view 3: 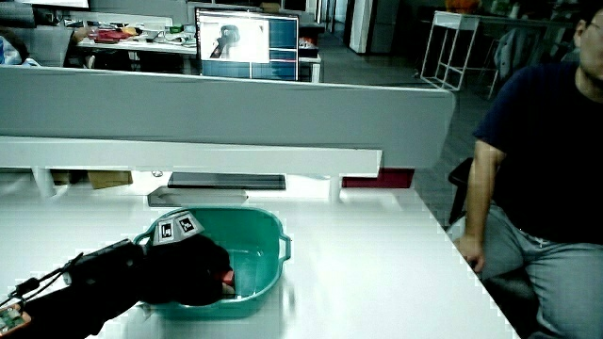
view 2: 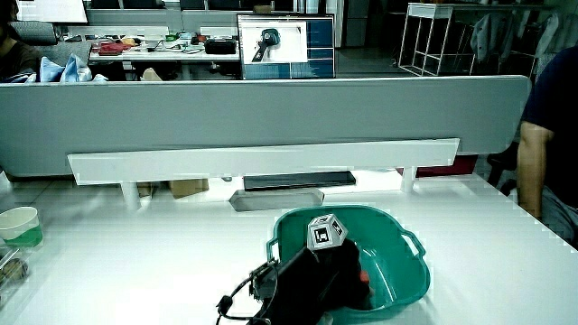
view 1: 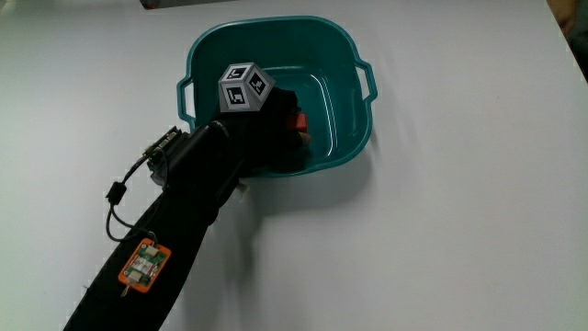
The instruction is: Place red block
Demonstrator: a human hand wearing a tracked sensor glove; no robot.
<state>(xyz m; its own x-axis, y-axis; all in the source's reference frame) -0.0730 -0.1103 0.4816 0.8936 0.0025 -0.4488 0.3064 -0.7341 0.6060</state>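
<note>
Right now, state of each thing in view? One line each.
hand: inside the teal tub, fingers closed on the red block
red block: held in the hand, low inside the tub, mostly hidden
teal tub: upright on the table, open top
paper cup: upright at the table's edge in a side view

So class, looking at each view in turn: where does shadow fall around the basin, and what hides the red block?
Main view: a soft shadow lies on the table beside the basin, on the person's side; the hand covers most of the red block. In both side views the hand is a dark mass inside the basin, with only a red sliver showing.
</note>
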